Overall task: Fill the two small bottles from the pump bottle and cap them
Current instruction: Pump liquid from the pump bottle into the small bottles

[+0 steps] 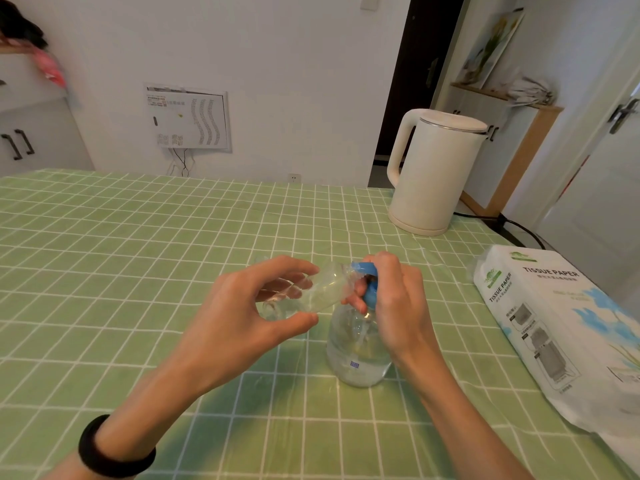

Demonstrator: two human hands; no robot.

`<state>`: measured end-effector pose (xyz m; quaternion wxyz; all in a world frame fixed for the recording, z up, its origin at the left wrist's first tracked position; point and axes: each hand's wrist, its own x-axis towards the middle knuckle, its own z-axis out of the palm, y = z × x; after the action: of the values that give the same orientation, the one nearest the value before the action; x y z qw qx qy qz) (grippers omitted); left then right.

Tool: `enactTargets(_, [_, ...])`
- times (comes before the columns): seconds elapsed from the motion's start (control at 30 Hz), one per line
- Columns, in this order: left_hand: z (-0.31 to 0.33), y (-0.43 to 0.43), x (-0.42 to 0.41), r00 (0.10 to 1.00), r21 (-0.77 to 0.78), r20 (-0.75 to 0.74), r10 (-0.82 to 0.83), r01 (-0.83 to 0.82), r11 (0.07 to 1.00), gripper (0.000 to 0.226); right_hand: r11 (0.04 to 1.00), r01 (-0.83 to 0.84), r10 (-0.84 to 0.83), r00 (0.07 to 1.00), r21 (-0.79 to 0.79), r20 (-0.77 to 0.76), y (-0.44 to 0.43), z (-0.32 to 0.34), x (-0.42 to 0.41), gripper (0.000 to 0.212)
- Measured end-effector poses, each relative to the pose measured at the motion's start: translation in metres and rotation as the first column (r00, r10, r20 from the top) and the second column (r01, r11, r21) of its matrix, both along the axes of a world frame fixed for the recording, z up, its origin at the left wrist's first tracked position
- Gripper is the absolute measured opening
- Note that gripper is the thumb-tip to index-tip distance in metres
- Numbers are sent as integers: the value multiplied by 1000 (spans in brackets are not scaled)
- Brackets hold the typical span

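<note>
Filling step judged in hand: small clear plastic bottle point(311, 292) pinched tilted by left hand point(242, 306), frame centre, mouth at blue pump nozzle point(362, 267). Nozzle gripped by curled right hand point(394, 299). Clear liquid noted in clear round pump bottle point(356, 351), stood on green-checked bench point(138, 254). Small bottle's level undeterminable. Next: steady press required, mouth kept aligned.

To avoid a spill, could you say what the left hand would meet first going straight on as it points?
Probably the blue pump head under the right hand; the left hand's small bottle looks almost there, depth unclear.
</note>
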<state>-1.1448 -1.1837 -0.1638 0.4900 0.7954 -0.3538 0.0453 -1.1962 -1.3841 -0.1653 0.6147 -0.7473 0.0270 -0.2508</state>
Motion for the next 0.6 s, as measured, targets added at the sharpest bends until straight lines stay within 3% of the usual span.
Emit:
enactTargets(0.17, [-1, 0, 0, 1000, 6, -4, 3, -3, 1000, 52, 1000, -16, 16, 1000, -12, 7, -1, 0, -1, 42])
enactTargets(0.43, [-2, -1, 0, 1000, -6, -12, -11, 11, 1000, 50, 1000, 1, 0, 1000, -24, 14, -1, -3, 0, 56])
enactTargets(0.6, [-2, -2, 0, 1000, 9, -10, -10, 11, 1000, 51, 1000, -29, 29, 999, 7, 32, -2, -1, 1, 44])
